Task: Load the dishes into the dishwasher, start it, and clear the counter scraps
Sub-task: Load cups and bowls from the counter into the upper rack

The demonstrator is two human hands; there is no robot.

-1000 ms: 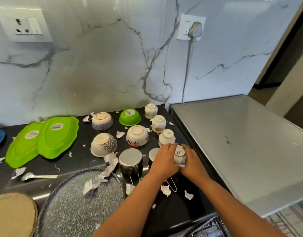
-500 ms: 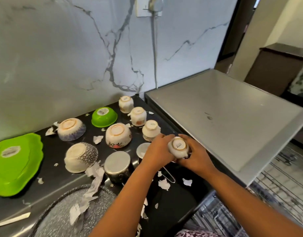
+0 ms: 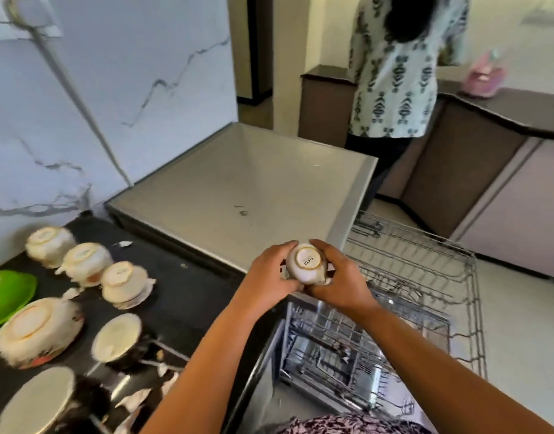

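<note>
Since a second ago the view has swung right, off the black bench [image 3: 188, 286], and the cup has come away with it toward the pulled-out wire dishwasher rack [image 3: 425, 277], which stands open, presumably to receive it. Still on the bench, more upturned cups and bowls [image 3: 122, 281] wait among paper scraps [image 3: 134, 400]. Left hand [image 3: 266, 277] and right hand [image 3: 341, 280] grasp the small white ceramic cup [image 3: 307, 263] between them, base up, above the rack's near edge.
</note>
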